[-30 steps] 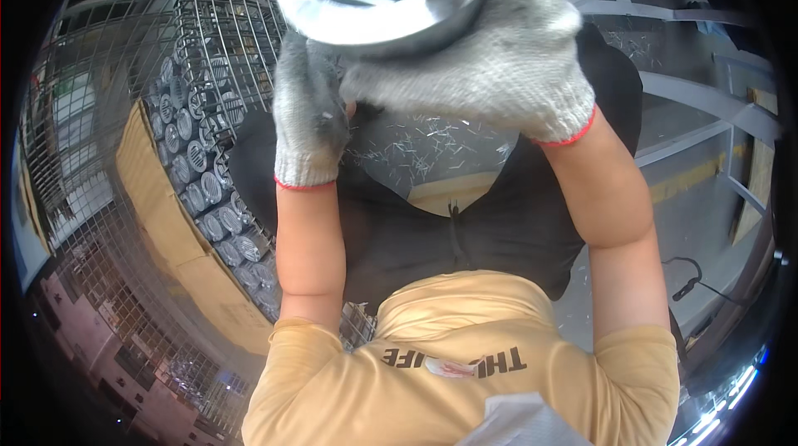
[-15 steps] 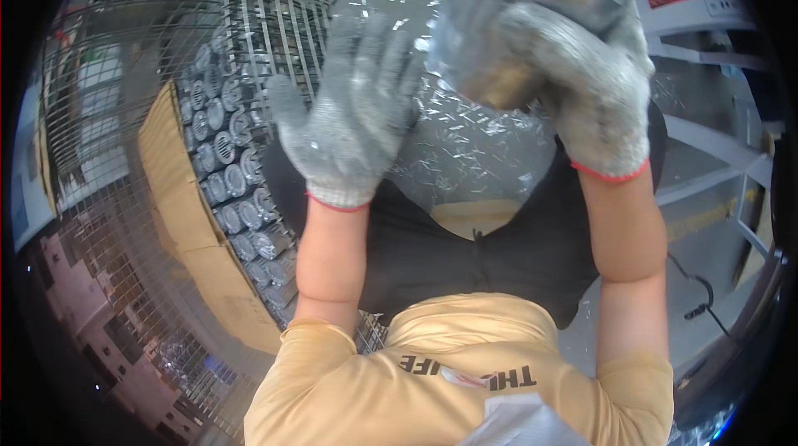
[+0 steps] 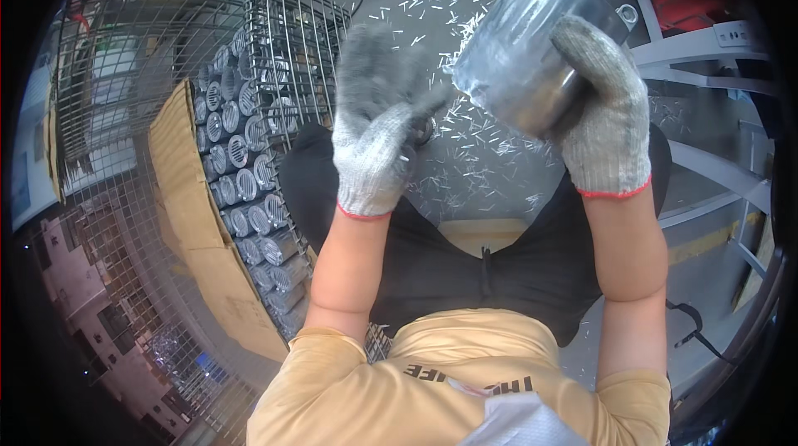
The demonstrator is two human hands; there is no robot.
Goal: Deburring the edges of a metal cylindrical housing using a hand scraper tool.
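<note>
My right hand (image 3: 607, 113), in a grey-white knit glove with a red cuff edge, is wrapped round a shiny metal cylinder (image 3: 519, 43). The cylinder is tilted, with a small ring-shaped lug (image 3: 628, 15) sticking out at its right edge. My thumb lies across its near side, and the other fingers are mostly hidden behind it. To the left of the cylinder and apart from it, my left hand (image 3: 374, 118) is raised in a matching glove. Its fingers are stretched out and smeared by motion, and I see nothing held in them.
Thin metal shavings (image 3: 482, 138) litter the grey floor between my knees. On my left, a wire cage (image 3: 287, 18) holds several rows of metal cylinders with slotted ends (image 3: 245, 184), beside a cardboard sheet (image 3: 195, 230). White metal frame bars (image 3: 706, 163) stand on my right.
My left hand has turned from a spread palm and shifted slightly right and down. The metal cylinder, held in my right hand throughout, has dropped slightly and shows more of its side.
</note>
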